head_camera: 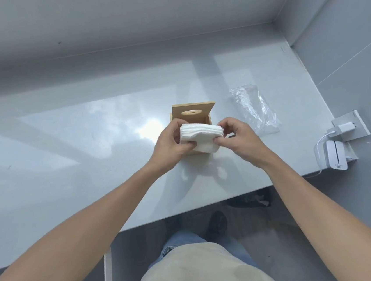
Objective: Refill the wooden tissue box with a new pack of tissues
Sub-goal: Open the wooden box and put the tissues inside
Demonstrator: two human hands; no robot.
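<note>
Both hands meet over the near side of the wooden tissue box [191,116], sharing one load: the left hand [169,147] is curled around the left end of a stack of white tissues [199,136], thumb on the near face and fingers wrapped behind, while the right hand [240,138] pinches the right end between thumb and fingertips, the other fingers loosely bent. Neither hand is open; each is closed on the stack, which sags a little in the middle and hangs just above or against the box's near wall, though whether its underside already touches the wood is hidden by the fingers. By my reading the step in hand is the loading itself: the tissues are out of their wrapper and not yet seated in the box. Just behind them the hinged lid [194,113] stands upright at the back, its oval slot facing the person, so the mouth is free. The next move seems to call for squaring the stack to the opening, lowering it level so no corner folds over, then feeding the top sheet through the slot as the lid comes down. Farther right on the grey countertop [87,127] lies the empty clear plastic wrapper [255,107], well apart from the box, and at the right edge a white charger [339,130] sits plugged into a socket
</note>
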